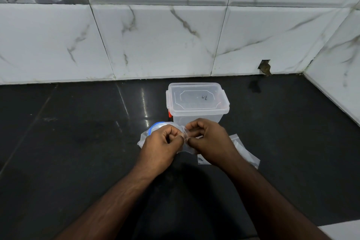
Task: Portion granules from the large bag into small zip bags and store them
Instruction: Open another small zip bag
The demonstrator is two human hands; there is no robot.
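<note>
counter (pixel 78 152): dark polished stone, carries everything; marble-look tiled wall behind, side wall at right.
container (pixel 196 103): clear plastic box, lid on, red latch on its left side; stands mid-counter nearer the back edge, just behind the hands. Looks empty, can't be sure.
large bag (pixel 153 130): clear plastic with a blue zip line, mostly hidden under the left hand; sits on the counter just in front-left of the container. Granules not visible.
spare zip bags (pixel 243 150): flat clear bags lying on the counter to the right of the hands, partly under the right wrist.
small zip bag (pixel 185 138): thin clear film held up between both hands, over the counter middle.
left hand (pixel 163 142): fingers curled in, thumb and forefinger pinching the bag's edge; back of hand up, forearm coming in from lower left.
right hand (pixel 206 138): same curl, fingertips nipping the opposite side of that edge; knuckles almost touch the left hand's.
step (guess): opening the small bag's mouth, or sealing it; can't tell which.
do it well: pinch one layer per hand right at the zip, pull apart evenly, keep the mouth upward.
risk: film slips or both layers stay stuck.
</note>
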